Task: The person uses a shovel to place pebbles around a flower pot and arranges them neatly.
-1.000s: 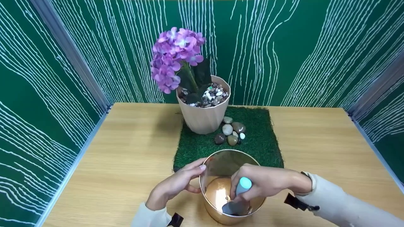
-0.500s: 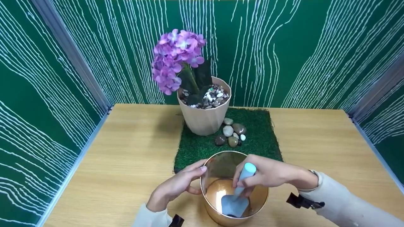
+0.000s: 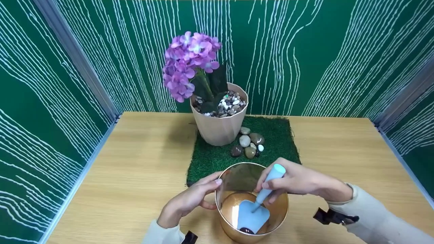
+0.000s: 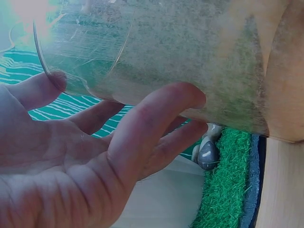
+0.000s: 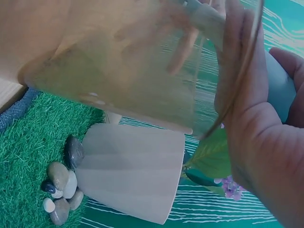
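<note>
In the head view a see-through amber bucket point(image 3: 225, 225) stands upright on the table near the front. My left hand point(image 3: 193, 196) holds its left side, thumb at the rim and fingers curved along the outer wall, as the left wrist view also shows on the bucket wall point(image 4: 161, 52). My right hand point(image 3: 298, 178) grips the handle of a light-blue trowel point(image 3: 254, 215), reaching over the right rim. The trowel's blade slants down inside the bucket. A dark, shiny pebble point(image 3: 247, 230) shows at the blade's lower edge.
Behind the bucket lies a square of artificial grass point(image 3: 281, 139). On it stand a beige plant pot point(image 3: 218, 130) with purple flowers point(image 3: 191, 61) and a cluster of smooth stones point(image 3: 244, 140). Green walls point(image 3: 325, 51) with white lines enclose the wooden table point(image 3: 142, 152).
My right hand has moved up and to the right, tilting the trowel so its blade shows more fully. The dark pebble now shows more clearly at the blade's edge. My left hand stays nearly still.
</note>
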The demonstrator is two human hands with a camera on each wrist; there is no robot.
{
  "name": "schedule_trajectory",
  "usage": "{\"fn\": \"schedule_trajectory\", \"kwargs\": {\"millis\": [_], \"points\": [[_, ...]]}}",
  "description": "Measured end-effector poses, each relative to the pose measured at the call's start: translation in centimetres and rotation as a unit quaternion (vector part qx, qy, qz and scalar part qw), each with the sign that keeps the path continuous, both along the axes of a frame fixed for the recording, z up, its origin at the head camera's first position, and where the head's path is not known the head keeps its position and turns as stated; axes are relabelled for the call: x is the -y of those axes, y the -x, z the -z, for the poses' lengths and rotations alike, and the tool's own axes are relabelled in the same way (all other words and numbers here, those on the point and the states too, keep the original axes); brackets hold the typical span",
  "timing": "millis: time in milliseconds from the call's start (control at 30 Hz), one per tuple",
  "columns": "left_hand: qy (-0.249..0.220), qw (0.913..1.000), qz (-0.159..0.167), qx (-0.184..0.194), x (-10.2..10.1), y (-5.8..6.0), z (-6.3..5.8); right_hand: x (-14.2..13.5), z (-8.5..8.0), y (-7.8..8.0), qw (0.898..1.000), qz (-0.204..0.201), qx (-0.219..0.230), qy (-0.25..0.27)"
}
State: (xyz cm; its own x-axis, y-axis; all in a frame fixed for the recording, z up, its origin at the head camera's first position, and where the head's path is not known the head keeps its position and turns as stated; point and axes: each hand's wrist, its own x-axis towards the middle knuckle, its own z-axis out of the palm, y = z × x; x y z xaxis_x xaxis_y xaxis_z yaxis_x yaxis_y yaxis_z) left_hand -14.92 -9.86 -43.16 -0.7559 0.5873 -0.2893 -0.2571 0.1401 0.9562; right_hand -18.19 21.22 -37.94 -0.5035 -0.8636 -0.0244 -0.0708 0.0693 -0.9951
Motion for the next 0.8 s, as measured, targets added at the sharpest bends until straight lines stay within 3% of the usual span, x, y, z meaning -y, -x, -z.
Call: {"fn": "schedule_trajectory", "kwargs": {"millis": [267,500,800], "points": [[0.002,1.0,0.004,0.002,0.0,-0.1,0.0,-1.3,-0.1,0.0,0.999,0.037,0.017,-0.008],[-0.002,1.0,0.005,0.002,0.0,-0.1,0.0,-2.1,0.1,-0.2,0.995,0.073,0.068,-0.009],[0.0,1.0,0.002,0.007,0.0,0.1,0.1,-2.9,0.0,-0.5,0.989,0.105,0.102,-0.017]]}}
